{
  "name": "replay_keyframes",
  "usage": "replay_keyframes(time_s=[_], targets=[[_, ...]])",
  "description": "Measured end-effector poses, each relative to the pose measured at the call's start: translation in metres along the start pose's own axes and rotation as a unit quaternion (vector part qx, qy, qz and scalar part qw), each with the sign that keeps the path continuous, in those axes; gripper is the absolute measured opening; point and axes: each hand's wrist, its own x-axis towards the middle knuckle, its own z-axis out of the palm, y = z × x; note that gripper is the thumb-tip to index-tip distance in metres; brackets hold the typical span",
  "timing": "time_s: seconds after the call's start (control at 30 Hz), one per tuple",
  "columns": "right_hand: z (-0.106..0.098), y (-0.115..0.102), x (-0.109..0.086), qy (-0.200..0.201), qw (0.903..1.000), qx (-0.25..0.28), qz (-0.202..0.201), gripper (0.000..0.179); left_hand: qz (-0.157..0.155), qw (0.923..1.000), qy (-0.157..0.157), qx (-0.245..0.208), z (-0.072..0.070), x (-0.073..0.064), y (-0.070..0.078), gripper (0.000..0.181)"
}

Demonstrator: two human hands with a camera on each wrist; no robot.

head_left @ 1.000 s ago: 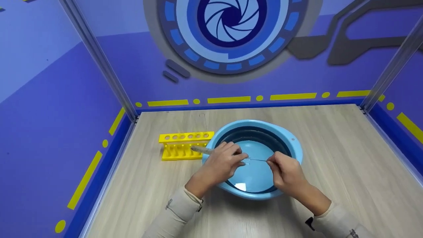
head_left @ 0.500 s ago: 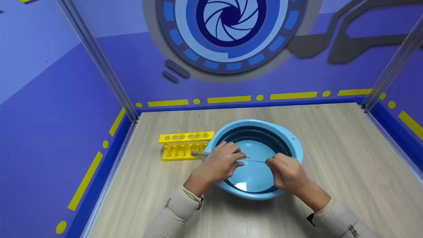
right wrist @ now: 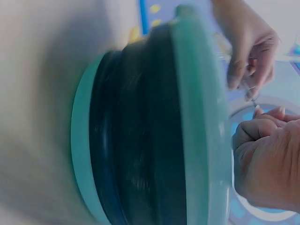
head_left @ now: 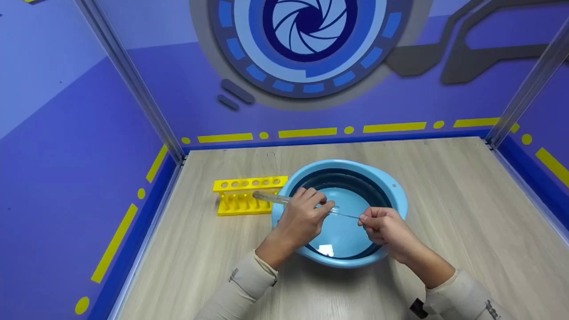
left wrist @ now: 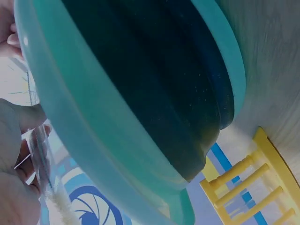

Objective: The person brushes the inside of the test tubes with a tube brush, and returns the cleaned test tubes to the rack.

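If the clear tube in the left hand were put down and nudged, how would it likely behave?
The clear tube would probably roll, being long and round. It seems stiff, sticking out straight past the left hand. It may also be fragile, as it is transparent like glass.

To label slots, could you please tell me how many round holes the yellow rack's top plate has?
6 holes, in one row: one at the left end, four between, one at the right end beside the blue basin. The tube in the left hand hides none.
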Motion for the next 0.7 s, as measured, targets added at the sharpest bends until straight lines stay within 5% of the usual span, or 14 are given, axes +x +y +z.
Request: replay_keyframes(time_s=[0.07, 0.13, 0.2, 0.27, 0.37, 0.47, 0.53, 0.57, 0.63, 0.67, 0.7], targets=[[0.001, 0.002, -0.001, 0.021, 0.9992, -0.017, -0.03, 0.02, 0.002, 1.0, -0.007, 0.002, 0.0, 0.001, 0.001, 0.016], [0.004, 0.007, -0.002, 0.06, 0.9895, -0.075, -0.108, 0.017, 0.002, 0.9997, -0.022, 0.0, -0.001, 0.001, 0.002, 0.017], [0.007, 0.014, -0.002, 0.101, 0.9521, -0.169, -0.234, 0.013, -0.001, 0.9993, -0.038, -0.004, -0.002, 0.001, 0.002, 0.017], [0.009, 0.019, 0.0, 0.131, 0.884, -0.258, -0.367, 0.015, -0.004, 0.9986, -0.051, -0.01, -0.004, 0.002, 0.001, 0.018], [0.007, 0.024, 0.007, 0.153, 0.7474, -0.369, -0.531, 0.015, -0.005, 0.9975, -0.067, -0.023, -0.009, 0.003, -0.002, 0.021], [0.001, 0.025, 0.012, 0.166, 0.6234, -0.444, -0.622, 0.025, 0.002, 0.995, -0.093, -0.038, -0.013, 0.005, -0.004, 0.024], [-0.003, 0.026, 0.015, 0.172, 0.5602, -0.471, -0.659, 0.033, 0.006, 0.9919, -0.115, -0.053, -0.015, 0.005, -0.004, 0.026], [-0.005, 0.026, 0.016, 0.174, 0.5377, -0.478, -0.672, 0.034, 0.006, 0.9902, -0.125, -0.062, -0.015, 0.005, -0.004, 0.026], [-0.007, 0.027, 0.018, 0.174, 0.5182, -0.477, -0.688, 0.034, 0.002, 0.9875, -0.137, -0.078, -0.016, 0.004, -0.003, 0.025], [-0.007, 0.028, 0.018, 0.174, 0.5246, -0.471, -0.688, 0.033, -0.001, 0.9869, -0.14, -0.081, -0.015, 0.004, -0.002, 0.025], [-0.007, 0.03, 0.018, 0.171, 0.5437, -0.463, -0.679, 0.031, -0.004, 0.9872, -0.138, -0.079, -0.015, 0.003, -0.001, 0.024]])
